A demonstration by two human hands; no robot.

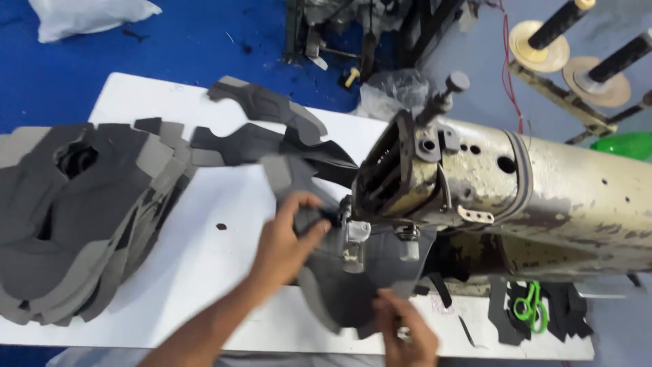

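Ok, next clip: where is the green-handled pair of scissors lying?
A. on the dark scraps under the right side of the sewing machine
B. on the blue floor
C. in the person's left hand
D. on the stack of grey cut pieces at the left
A: the green-handled scissors lie on dark scraps below the sewing machine, right of both hands.
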